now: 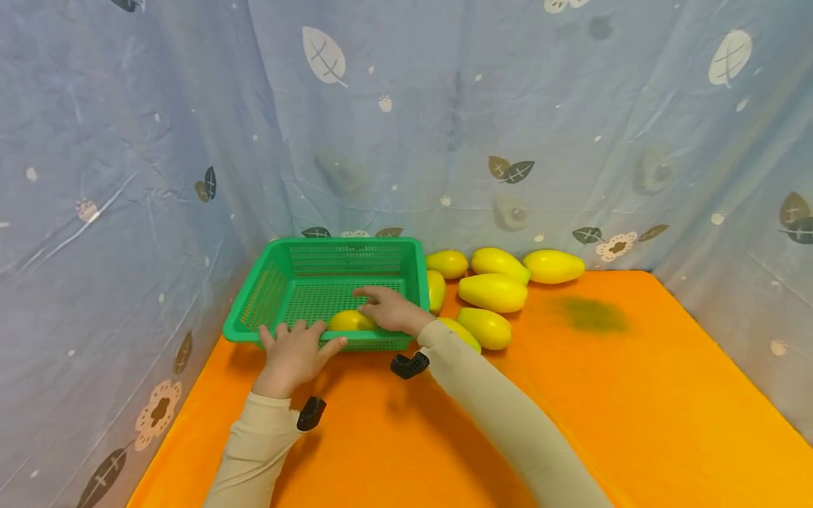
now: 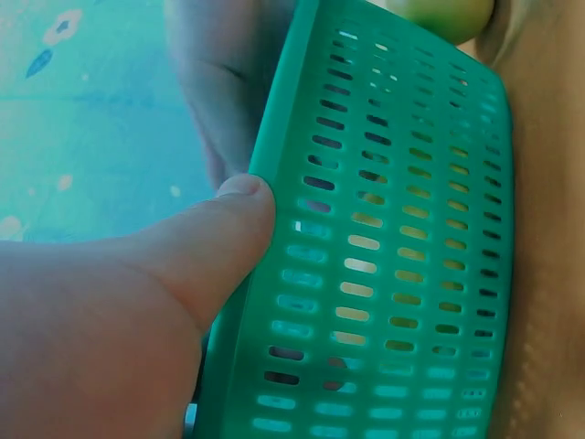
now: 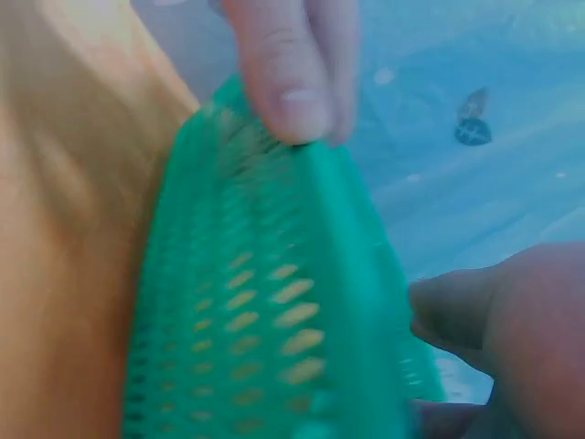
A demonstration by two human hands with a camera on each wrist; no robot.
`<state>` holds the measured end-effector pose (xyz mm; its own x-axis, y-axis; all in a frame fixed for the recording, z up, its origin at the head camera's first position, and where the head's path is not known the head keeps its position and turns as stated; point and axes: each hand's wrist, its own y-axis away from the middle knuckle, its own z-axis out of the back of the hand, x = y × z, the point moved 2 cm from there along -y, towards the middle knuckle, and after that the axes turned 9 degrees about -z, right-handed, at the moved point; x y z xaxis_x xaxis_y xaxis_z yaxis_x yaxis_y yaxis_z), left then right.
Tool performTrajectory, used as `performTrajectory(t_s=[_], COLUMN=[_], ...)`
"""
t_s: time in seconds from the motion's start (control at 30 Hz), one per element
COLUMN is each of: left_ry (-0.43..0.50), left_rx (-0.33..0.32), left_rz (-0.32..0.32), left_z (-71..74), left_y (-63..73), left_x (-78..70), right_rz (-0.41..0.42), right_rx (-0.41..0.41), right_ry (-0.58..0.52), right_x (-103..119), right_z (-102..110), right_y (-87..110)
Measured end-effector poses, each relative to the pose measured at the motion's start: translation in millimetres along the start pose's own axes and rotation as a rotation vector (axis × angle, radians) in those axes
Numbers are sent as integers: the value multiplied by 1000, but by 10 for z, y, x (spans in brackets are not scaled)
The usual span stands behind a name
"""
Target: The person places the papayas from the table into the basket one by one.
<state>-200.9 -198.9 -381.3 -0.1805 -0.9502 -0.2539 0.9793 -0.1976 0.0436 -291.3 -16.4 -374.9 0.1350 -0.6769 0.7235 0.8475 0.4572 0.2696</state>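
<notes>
A green plastic basket (image 1: 288,243) with slotted walls stands at the back left of the orange table. Inside it, against the near wall, lies one yellow, papaya-like fruit (image 1: 348,321). My left hand (image 1: 295,356) holds the near rim at its left part, thumb (image 2: 228,229) on the outer side and the other fingers over the inside. Reaching over the near right part of the rim, my right hand (image 1: 392,310) has its fingers extended above the right end of that fruit. Through the slots in the right wrist view, yellow patches show.
Several more yellow fruits (image 1: 492,293) lie on the table (image 1: 571,395) just right of the basket, some against its right wall. Blue patterned curtains (image 1: 432,127) enclose the table at the back and sides. A greenish stain (image 1: 591,315) marks the tabletop at right.
</notes>
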Motion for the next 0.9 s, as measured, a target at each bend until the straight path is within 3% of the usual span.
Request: performTrajectory(t_s=[0.1, 0.23, 0.37, 0.47, 0.67, 0.9], left_ry=[6, 11, 11, 6, 0, 0], left_rx=[7, 5, 2, -2, 1, -7], left_rz=[-3, -7, -13, -19, -20, -25], left_z=[1, 6, 9, 14, 15, -2], left_y=[-3, -3, 2, 11, 32, 23], left_x=[-11, -8, -4, -4, 10, -14], right_rz=[31, 44, 8, -45, -149, -209], right_rx=[-81, -188, -317, -378, -400, -401], right_ry=[-33, -125, -209, -283, -427, -503], right_x=[-42, -188, -535, -871, -1457, -1798], right_z=[226, 698, 1161, 1394, 1469, 1371], right_y=[171, 523, 903, 1162, 1470, 1520])
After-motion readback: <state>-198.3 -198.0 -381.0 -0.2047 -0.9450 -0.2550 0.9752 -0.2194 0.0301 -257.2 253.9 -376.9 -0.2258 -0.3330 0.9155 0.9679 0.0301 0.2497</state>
